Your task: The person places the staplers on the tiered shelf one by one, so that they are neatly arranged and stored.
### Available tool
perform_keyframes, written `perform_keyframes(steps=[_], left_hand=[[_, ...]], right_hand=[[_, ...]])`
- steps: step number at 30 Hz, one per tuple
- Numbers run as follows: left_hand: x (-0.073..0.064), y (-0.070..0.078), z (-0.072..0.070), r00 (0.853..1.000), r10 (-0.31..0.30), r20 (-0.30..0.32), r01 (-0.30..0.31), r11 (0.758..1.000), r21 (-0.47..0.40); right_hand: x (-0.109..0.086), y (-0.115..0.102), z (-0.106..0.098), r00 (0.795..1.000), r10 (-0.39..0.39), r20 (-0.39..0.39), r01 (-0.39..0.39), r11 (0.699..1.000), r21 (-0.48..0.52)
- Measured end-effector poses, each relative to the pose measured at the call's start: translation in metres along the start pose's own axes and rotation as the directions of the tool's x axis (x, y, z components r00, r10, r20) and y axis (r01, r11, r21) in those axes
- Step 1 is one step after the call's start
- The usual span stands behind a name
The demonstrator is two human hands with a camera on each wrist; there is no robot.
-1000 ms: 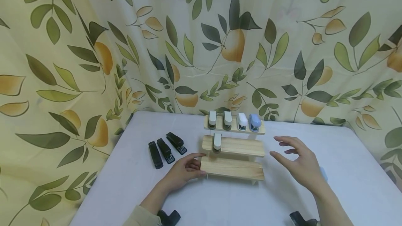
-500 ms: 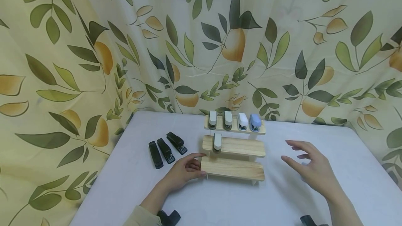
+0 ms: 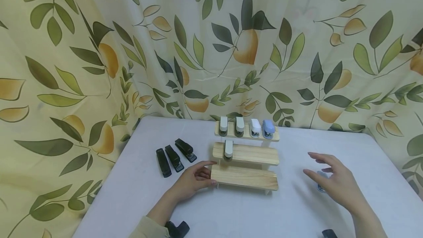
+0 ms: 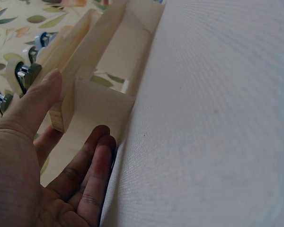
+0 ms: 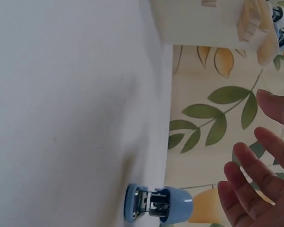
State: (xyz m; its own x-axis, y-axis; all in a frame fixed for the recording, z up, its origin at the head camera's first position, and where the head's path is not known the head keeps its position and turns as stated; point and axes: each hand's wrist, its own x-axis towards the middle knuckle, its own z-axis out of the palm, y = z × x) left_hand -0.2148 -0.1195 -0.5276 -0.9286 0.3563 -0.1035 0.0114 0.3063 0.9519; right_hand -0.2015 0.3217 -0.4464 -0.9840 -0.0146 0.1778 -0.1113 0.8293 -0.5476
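My left hand [image 3: 193, 179] grips the left end of a three-step wooden display stand [image 3: 244, 177], thumb at the front and index finger behind the bottom board. The left wrist view shows the thumb lying by the board [image 4: 61, 116], with the other fingers below it near the table. To the right of the stand, my right hand [image 3: 338, 181] hovers with spread, slightly bent fingers and holds nothing. A blue stapler [image 3: 321, 188] stands on the table, partly covered by that hand in the head view. In the right wrist view the blue stapler [image 5: 179, 205] is apart from the fingertips.
On the top step stand two grey-white staplers [image 3: 239, 125], a white stapler [image 3: 255, 126] and a blue-violet stapler [image 3: 268, 127]. The middle step bears one pale stapler [image 3: 228, 149] at its left. Left of the stand lie three black staplers [image 3: 174, 158]. A patterned curtain [image 3: 211, 47] hangs behind.
My right hand has moved right and nearer to me, away from the stand. A blue stapler now shows behind its fingers. My left hand and the stand have stayed in place.
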Motion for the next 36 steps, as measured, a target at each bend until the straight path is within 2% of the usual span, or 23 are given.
perform_keyframes(steps=[7,20,36], left_hand=[[0.000,0.001,0.000,1.000,0.006,0.003,-0.006,1.000,-0.007],[0.000,0.000,0.000,1.000,-0.007,-0.001,0.007,1.000,0.002],[0.000,0.001,0.000,1.000,-0.018,-0.004,0.018,1.000,0.005]], right_hand=[[-0.001,0.008,0.001,0.995,0.076,0.064,-0.074,0.997,-0.035],[-0.001,0.025,0.000,0.996,0.032,0.085,-0.029,0.999,-0.038],[0.002,0.051,-0.005,0.975,0.049,0.216,-0.034,0.997,-0.075]])
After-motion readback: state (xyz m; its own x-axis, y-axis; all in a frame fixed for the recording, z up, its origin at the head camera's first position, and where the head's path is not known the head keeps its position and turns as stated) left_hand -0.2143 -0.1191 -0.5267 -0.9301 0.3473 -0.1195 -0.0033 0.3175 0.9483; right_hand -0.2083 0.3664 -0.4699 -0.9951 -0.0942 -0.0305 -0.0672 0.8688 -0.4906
